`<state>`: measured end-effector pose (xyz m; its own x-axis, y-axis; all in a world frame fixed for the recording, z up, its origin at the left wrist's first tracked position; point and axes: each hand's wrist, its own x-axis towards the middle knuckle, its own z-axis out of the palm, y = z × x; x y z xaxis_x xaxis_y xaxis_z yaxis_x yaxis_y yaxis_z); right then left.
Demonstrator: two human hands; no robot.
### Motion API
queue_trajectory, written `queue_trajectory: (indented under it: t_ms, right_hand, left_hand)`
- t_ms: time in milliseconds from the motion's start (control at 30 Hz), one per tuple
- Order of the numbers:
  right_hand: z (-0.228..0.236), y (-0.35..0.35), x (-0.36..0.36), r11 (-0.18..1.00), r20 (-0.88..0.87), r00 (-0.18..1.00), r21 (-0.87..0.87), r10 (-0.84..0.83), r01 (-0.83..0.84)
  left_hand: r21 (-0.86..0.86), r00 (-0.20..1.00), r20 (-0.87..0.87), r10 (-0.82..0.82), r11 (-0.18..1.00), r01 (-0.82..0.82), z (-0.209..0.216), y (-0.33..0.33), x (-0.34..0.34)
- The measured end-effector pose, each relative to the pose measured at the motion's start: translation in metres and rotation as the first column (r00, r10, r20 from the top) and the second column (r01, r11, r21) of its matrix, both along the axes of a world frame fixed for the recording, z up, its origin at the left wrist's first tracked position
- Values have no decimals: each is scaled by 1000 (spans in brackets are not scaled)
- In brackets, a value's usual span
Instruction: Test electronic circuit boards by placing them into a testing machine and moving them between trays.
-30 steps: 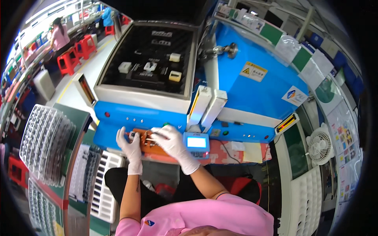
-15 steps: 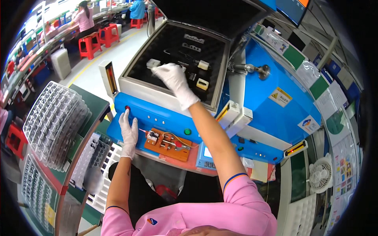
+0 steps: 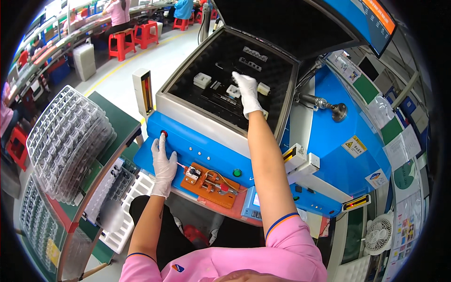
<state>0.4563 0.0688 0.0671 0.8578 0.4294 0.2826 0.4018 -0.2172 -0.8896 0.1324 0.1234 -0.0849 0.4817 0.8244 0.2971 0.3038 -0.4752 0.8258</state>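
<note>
I count two grey strips (image 3: 255,54) and four pale blocks (image 3: 202,81), one mostly hidden, in the open box (image 3: 202,123) at 12 o'clock. Right hand (image 3: 247,91) over it, can't tell if gripping; left hand (image 3: 164,168) spread, fingertip at red button (image 3: 164,132), 9 o'clock.

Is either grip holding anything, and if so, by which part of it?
The left grip holds nothing: its fingertip is at the red button. Whether the right grip, over the black bed, holds anything can't be told.
</note>
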Motion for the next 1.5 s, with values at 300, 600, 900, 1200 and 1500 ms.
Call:
queue_trajectory:
  t_ms: [300, 600, 900, 1200, 1500]
  right_hand:
    - [-4, -13, 9, 805, 403, 915, -536, -21, 254]
    - [15, -16, -15, 947, 453, 842, 18, -294, 321]
    - [-4, -162, -209, 405, 392, 704, -900, 593, 159]
    - [-65, -189, -216, 575, 518, 782, -776, 346, 260]
    - [-72, -178, -263, 911, 17, 922, 145, 387, -385]
  left_hand:
    - [-4, 999, -37, 6, 1000, -7, 3, -2, -1]
    - [90, 999, 40, -8, 996, 4, 0, 0, 4]
    - [73, 993, 80, -81, 994, 76, -12, 7, 2]
    - [51, 997, 18, -76, 996, 75, -14, 7, 4]
    - [-187, 869, 242, -432, 858, 478, 47, -23, -47]
